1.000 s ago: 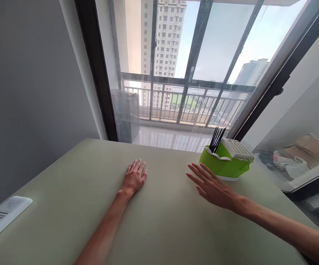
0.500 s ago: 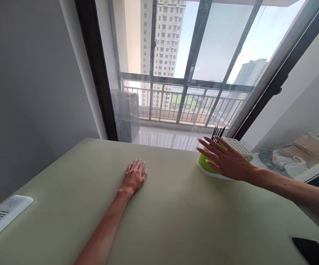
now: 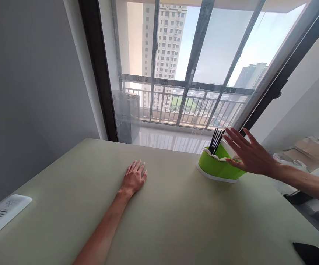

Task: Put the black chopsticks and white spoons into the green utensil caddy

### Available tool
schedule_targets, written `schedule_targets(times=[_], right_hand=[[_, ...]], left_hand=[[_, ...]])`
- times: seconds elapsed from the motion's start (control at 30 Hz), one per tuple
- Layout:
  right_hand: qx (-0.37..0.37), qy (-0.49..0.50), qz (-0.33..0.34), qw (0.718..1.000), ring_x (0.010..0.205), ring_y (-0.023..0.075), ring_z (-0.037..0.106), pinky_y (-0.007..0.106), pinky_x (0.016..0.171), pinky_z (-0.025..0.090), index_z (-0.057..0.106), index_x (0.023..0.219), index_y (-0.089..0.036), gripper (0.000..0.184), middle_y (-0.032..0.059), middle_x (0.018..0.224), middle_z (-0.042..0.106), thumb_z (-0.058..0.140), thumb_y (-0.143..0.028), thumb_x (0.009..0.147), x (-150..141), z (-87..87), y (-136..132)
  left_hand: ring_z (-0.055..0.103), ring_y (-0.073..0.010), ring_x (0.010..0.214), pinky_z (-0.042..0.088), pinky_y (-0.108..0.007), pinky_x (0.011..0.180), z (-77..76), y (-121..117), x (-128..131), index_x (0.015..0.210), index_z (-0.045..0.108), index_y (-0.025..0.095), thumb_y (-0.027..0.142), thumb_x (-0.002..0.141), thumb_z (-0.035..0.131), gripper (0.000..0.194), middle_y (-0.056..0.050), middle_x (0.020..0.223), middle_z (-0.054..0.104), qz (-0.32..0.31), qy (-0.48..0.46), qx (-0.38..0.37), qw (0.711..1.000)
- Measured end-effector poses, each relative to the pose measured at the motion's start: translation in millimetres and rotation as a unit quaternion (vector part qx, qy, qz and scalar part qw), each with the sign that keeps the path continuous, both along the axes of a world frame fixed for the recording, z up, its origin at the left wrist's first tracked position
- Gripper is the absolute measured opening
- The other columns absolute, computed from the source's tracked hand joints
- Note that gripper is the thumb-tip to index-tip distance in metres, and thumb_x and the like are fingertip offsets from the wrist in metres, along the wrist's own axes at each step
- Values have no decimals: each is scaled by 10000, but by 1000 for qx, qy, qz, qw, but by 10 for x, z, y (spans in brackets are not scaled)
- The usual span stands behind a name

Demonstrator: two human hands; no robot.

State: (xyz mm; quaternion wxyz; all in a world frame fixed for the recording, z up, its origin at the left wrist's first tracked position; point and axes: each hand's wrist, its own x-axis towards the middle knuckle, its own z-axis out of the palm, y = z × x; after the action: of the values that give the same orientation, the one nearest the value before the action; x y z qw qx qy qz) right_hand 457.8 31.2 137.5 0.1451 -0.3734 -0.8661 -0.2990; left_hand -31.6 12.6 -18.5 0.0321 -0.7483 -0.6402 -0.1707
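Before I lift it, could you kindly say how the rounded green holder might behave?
The rounded green holder looks stiff, its curved wall standing upright. It seems unlikely to tip, given its broad white base. The thin black sticks poking out may shift if tilted.

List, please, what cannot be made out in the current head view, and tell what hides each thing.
All in the head view:
- Green holder: right part hidden behind the right hand; whether they touch, I cannot tell.
- Black object: cut off by the bottom edge; its kind is unclear.
- White power strip: cut off by the left edge.
- Left hand: palm hidden by its own back.
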Motion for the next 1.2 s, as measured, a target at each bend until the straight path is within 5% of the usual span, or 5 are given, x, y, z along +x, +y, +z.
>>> schedule_targets(times=[0.43, 0.77, 0.87, 1.0, 1.2], right_hand=[[-67, 59, -162, 983, 1589, 368, 196, 581, 1193, 251, 356, 1571, 78, 1018, 329, 1659, 251, 254, -761, 1004, 350, -309, 377], [-216, 97, -270, 933, 1606, 317, 152, 537, 1282, 174, 253, 1646, -35, 923, 221, 1716, 203, 162, -716, 1028, 174, -370, 478], [-217, 109, -276, 930, 1564, 320, 287, 538, 1251, 278, 354, 1617, -117, 748, 212, 1668, 355, 287, -623, 1070, 140, -364, 510], [-186, 125, -270, 936, 1191, 266, 643, 500, 994, 554, 602, 1367, -201, 414, 114, 1401, 610, 646, -403, 1009, 107, -349, 536], [-162, 134, -265, 941, 1120, 238, 665, 458, 943, 581, 626, 1322, -206, 362, 101, 1350, 634, 649, -386, 1009, 48, -336, 505]], left_hand=[[390, -275, 1534, 295, -454, 1283, 21, -1, -2, 1489, 580, 192, 367, 1017, 426, 526, -91, 1618, 475, 0, 4, -6, 1000], [376, -278, 1541, 279, -458, 1289, -8, 19, -14, 1503, 566, 187, 378, 1024, 421, 535, -82, 1627, 462, 0, 1, -10, 1000], [374, -280, 1542, 279, -456, 1289, -17, 25, -11, 1504, 565, 190, 375, 1025, 428, 532, -81, 1629, 459, 2, 3, -10, 1000], [376, -282, 1541, 284, -456, 1287, -29, 36, -13, 1503, 566, 194, 372, 1025, 437, 527, -81, 1626, 465, 3, 3, -9, 1000], [388, -298, 1534, 292, -472, 1284, -59, 57, -30, 1497, 574, 178, 369, 1028, 438, 524, -94, 1623, 467, -1, 2, -3, 1000]])
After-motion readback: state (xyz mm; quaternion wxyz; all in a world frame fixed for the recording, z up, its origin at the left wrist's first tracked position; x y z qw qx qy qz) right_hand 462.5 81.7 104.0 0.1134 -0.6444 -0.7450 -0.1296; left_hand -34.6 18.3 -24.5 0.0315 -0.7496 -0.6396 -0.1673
